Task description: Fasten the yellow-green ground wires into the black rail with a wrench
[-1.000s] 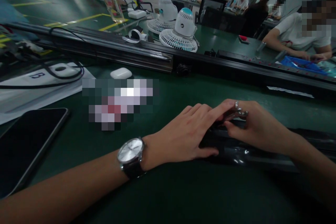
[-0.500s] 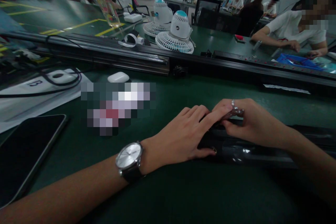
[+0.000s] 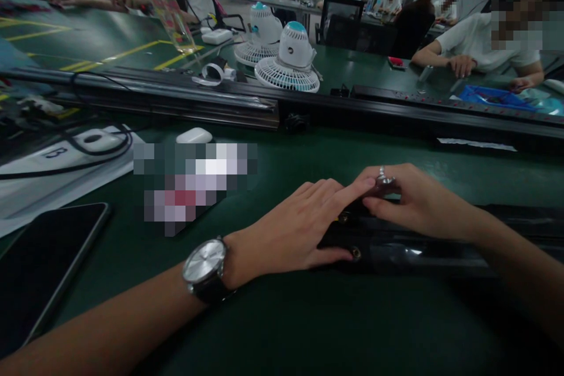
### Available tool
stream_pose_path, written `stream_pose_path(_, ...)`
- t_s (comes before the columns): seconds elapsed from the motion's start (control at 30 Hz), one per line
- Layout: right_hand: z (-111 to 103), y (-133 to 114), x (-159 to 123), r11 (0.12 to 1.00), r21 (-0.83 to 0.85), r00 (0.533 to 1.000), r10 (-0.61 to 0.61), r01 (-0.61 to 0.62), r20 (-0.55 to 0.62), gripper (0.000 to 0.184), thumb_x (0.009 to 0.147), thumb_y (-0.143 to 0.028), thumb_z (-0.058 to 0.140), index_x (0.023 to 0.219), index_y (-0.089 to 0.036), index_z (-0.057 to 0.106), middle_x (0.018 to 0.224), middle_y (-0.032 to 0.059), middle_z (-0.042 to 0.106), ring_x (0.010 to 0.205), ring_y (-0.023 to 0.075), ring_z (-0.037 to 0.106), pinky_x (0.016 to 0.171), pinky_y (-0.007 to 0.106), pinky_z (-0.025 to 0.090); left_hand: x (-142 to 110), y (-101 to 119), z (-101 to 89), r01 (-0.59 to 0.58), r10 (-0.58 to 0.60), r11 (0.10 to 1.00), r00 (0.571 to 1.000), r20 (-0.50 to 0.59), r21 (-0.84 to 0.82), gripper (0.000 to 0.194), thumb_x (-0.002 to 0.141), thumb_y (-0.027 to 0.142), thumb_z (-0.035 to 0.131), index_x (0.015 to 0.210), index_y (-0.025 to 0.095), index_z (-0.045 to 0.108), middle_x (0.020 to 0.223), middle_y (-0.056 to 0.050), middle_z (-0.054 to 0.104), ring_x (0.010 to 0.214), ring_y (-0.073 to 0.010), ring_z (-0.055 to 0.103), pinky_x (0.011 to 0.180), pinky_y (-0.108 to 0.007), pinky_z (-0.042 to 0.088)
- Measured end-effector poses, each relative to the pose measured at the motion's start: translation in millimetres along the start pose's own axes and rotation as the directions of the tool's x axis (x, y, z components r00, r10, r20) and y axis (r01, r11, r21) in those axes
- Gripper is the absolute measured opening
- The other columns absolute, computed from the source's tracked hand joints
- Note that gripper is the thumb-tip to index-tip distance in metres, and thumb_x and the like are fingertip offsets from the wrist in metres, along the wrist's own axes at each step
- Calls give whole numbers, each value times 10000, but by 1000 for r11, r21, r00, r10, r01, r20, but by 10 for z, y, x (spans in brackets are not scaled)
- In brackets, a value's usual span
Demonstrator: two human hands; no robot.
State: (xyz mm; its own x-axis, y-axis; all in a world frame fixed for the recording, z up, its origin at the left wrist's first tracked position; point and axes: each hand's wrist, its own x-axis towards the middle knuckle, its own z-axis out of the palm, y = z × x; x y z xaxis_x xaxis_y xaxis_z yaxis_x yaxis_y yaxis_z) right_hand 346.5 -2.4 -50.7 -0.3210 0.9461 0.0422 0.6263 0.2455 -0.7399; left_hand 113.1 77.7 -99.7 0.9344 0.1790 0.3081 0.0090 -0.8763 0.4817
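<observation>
My left hand (image 3: 293,226), with a silver watch (image 3: 205,261) on the wrist, lies over the left end of a long black glossy piece (image 3: 409,252). Its thumb presses along the near side, beside a small brass-coloured ring (image 3: 355,254). The left index finger reaches across to the right fingertips. My right hand (image 3: 423,200), wearing a ring, is closed above the black piece with thumb and fingers pinched. A small shiny part (image 3: 386,183) shows between those fingers; its kind is unclear. The far left fingers are hidden behind the hand.
A phone (image 3: 57,264) lies at left, near a white earbud case (image 3: 194,136) and a blurred-out item (image 3: 198,182). A dark metal rail (image 3: 211,103) crosses behind. Beyond it are two white fans (image 3: 288,61), a blue tray (image 3: 493,97) and seated co-workers (image 3: 480,47).
The view has shifted slightly. Both hands remain at the black piece; the left hand has slid back a little, so a second brass-coloured spot shows beside its index finger.
</observation>
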Motion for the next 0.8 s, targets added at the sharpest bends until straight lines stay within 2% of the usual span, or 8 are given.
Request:
stream_pose_path(0.17,57,-14,13,998,16,997,69,-68,-34,110,992,-202,592,928,-193,681,739,-34,699,623,119,650,602,242,487,-59,-62,-100,-14,15,1000,999,41,-24,971,950,462,727,1658,290,85,1531,-141,483,1352,-309,509,1139,-499,408)
stream_pose_path(0.33,105,-8,22,998,-19,992,59,-61,-115,106,1001,-246,616,980,-192,705,690,-41,694,566,111,649,548,230,461,-134,-141,-124,-21,20,999,1000,16,30,905,974,499,676,1655,276,123,1521,-152,498,1364,-325,497,1133,-512,418)
stream_pose_path(0.47,117,29,5,996,54,977,83,-74,-196,156,1028,-255,577,926,-189,674,661,-41,667,547,104,643,542,218,490,-157,-148,-106,-11,9,997,1000,30,76,862,996,472,647,1652,247,134,1502,-158,510,1366,-325,489,1130,-516,419)
stream_pose_path(0.57,138,41,-22,997,74,968,46,-29,-245,202,1056,-256,530,895,-197,635,645,-43,659,534,98,635,549,217,503,-155,-129,-93,2,-6,997,999,38,83,843,999,441,648,1647,263,139,1511,-142,502,1376,-321,477,1138,-523,409)
stream_pose_path(0.67,172,36,-52,998,61,964,10,7,-265,169,1057,-219,514,914,-212,605,627,-50,669,517,101,634,530,223,496,-145,-114,-80,10,-12,998,999,42,68,843,989,464,661,1636,256,162,1502,-137,503,1360,-311,489,1138,-510,413)
stream_pose_path(0.8,201,24,-81,999,38,971,22,-14,-240,140,1033,-177,531,918,-228,591,632,-51,696,518,117,658,517,240,499,-135,-116,-67,14,-16,999,999,44,47,838,985,466,668,1630,266,171,1503,-132,497,1348,-307,495,1138,-504,416)
